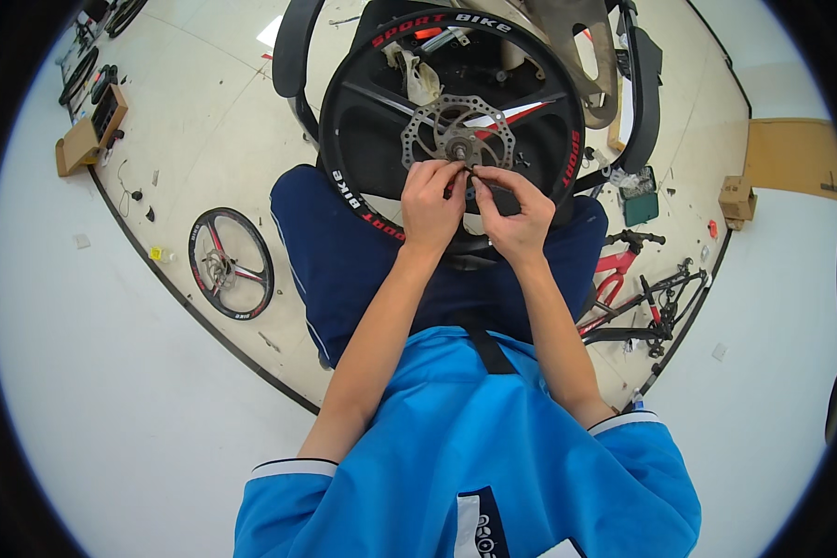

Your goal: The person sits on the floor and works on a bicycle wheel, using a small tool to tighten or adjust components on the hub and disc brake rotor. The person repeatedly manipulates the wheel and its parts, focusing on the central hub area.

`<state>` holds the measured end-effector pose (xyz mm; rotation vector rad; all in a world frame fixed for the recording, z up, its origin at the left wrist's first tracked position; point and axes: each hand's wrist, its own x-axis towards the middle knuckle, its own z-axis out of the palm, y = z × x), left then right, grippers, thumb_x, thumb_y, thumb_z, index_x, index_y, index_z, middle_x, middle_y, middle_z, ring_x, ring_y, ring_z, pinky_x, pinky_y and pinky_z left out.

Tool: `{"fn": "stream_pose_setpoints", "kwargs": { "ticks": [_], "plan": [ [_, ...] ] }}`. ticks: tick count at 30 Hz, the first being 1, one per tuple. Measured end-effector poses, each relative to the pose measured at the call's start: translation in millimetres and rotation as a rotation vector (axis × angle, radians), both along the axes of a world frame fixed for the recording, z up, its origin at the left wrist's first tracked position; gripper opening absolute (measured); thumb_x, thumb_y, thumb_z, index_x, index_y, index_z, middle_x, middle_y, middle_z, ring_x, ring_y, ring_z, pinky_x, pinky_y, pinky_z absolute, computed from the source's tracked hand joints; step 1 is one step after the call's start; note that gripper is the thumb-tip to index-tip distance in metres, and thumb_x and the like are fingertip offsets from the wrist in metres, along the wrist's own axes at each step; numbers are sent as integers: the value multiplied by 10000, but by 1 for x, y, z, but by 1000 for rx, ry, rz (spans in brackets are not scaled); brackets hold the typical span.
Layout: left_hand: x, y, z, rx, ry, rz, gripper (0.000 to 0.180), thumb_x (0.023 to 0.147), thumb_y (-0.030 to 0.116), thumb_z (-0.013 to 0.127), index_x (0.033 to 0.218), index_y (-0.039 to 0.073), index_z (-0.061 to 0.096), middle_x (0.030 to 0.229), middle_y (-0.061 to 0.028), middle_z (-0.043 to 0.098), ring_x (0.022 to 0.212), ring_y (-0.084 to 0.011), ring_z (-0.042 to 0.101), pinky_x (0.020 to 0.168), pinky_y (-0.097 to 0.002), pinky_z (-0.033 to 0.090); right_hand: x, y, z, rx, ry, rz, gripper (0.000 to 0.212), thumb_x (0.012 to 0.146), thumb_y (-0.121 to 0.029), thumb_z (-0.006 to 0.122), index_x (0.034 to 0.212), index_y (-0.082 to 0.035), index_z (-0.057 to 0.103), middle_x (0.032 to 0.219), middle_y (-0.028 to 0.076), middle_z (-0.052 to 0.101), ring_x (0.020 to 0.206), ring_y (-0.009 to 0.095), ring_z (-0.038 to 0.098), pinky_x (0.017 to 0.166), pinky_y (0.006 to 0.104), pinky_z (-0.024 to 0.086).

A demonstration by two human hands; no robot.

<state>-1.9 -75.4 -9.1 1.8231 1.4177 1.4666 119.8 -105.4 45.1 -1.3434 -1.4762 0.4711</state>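
Here we are at the centre of the wheel [521, 113], which lies flat over the dark-blue trousers [312, 246] and the black chair [291, 56], its brake disc [505, 138] facing up and its axle [459, 149] pointing toward the camera. Both hands are in tight at the near edge of the disc, the left hand [432, 206] and the right hand [516, 219] almost tip to tip, just below the axle. This is fine fingertip work, and I'd say the trick is patience: keep the wrists low and quiet, let the knees take the wheel's weight, and line the piece up squarely before any pressure goes on. Small loose bits [522, 161] show through the wheel's opening, so a slip here could cost a search. Now the grip — narrow on both sides, thumb and forefinger of each hand drawn together, nowhere near wide. Between them sits a small dark piece [469, 171], apparently pinched from both sides; it's too tiny to identify, and I can't tell whether it touches the disc. The other fingers curl in — light pressure looks best, with fingertips clear of the disc's edge.
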Motion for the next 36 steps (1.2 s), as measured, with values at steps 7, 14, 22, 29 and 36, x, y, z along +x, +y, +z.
{"fn": "stream_pose_setpoints", "kwargs": {
  "ticks": [7,14,22,29,36],
  "plan": [
    [6,-4,-5,-53,-24,25,191,783,13,782,971,13,747,868,-103,629,822,-295,636,720,-388,530,18,5,7,-20,-122,209,235,796,65,738,1024,11,744,1022,120,776,933,223,761,858,305,589],
    [8,-4,-10,3,-9,67,205,755,-18,775,957,-2,742,862,-104,639,772,-294,654,687,-374,542,27,28,32,-147,-221,408,220,777,13,722,997,-3,724,1016,138,763,921,293,748,820,336,590],
    [9,-3,-11,61,20,32,257,734,-64,736,985,-6,748,906,-119,677,802,-307,684,703,-364,560,22,12,13,-118,-94,242,154,812,2,751,958,21,707,1011,129,776,884,271,760,785,316,586],
    [1,2,-6,94,123,-12,195,773,-13,755,963,30,748,892,-84,670,817,-291,672,691,-378,552,11,3,2,-84,-29,130,143,838,31,796,946,39,704,1018,140,785,932,186,760,832,289,582],
    [3,1,-7,23,-5,11,125,818,55,806,924,13,754,859,-85,664,747,-266,666,656,-360,542,23,11,17,-220,281,51,209,922,26,735,1110,111,700,1061,125,766,978,173,735,899,290,574]
  ]
}}
